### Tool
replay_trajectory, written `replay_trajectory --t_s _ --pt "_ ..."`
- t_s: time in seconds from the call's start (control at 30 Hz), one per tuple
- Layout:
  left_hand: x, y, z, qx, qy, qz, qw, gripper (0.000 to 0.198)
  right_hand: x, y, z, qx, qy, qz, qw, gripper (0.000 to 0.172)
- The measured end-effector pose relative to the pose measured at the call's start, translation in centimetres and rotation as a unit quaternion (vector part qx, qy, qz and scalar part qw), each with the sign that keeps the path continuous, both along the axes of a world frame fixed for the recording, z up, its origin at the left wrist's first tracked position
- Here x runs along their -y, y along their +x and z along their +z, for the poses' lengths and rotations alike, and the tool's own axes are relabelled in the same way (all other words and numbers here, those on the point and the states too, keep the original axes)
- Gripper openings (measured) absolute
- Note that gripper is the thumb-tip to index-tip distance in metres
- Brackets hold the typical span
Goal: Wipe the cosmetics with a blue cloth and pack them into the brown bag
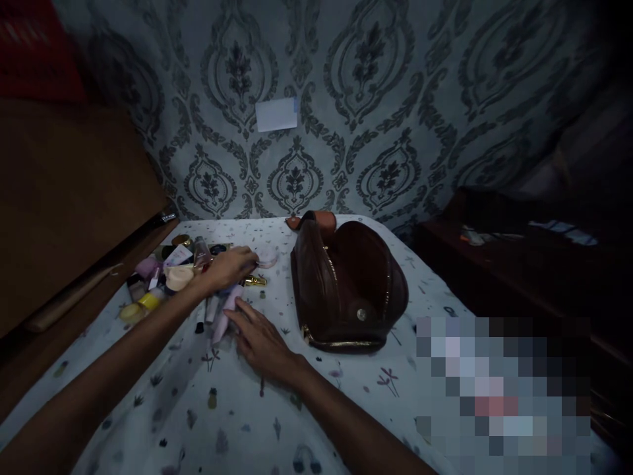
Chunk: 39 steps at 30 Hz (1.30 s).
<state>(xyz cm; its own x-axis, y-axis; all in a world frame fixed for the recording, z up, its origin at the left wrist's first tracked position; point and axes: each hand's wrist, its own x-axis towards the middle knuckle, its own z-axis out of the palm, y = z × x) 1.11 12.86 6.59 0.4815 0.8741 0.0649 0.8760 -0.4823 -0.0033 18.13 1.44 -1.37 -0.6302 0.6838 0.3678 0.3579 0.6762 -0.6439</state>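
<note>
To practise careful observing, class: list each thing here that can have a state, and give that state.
Brown bag: lying on the sheet, zip looks open.
Left hand: fingers curled over the cosmetics, grip unclear.
Right hand: open, flat, fingertips on the pink tube.
Pink tube: lying flat.
Cosmetics: scattered loose on the sheet.
Gold lipstick: lying on its side.
Paper note: stuck on the wall.

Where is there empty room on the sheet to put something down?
The sheet is bare nearest the camera, and in a strip between the right hand and the bag. More bare sheet lies right of the bag. The left side is crowded with cosmetics, around the left hand.
</note>
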Motion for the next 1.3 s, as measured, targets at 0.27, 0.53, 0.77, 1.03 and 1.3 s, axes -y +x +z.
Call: replay_trajectory --t_s 0.27,0.53,0.77,1.03,1.3 --pt "3.8 2.7 -1.3 -0.067 -0.075 -0.093 0.991 0.022 0.6 0.0 0.2 -0.089 0.016 -0.017 0.996 0.036" --pt "2.9 -1.5 -0.5 -0.039 -0.062 0.045 0.996 0.022 -0.1 -0.5 -0.3 -0.149 -0.043 -0.118 0.981 0.024" --pt "-3.6 -2.3 0.4 -0.046 -0.013 0.215 0.976 0.043 -1.1 -0.6 -1.0 -0.274 -0.155 -0.165 0.935 0.022" --pt "-7.9 -1.9 -0.8 -0.101 -0.068 0.232 0.965 0.057 -3.3 -0.4 -2.4 -0.436 -0.250 -0.236 0.832 0.022" --pt "-6.4 -1.0 -1.0 -0.073 -0.052 0.205 0.975 0.063 -3.6 -0.5 -3.5 -0.387 -0.226 -0.261 0.855 0.030"
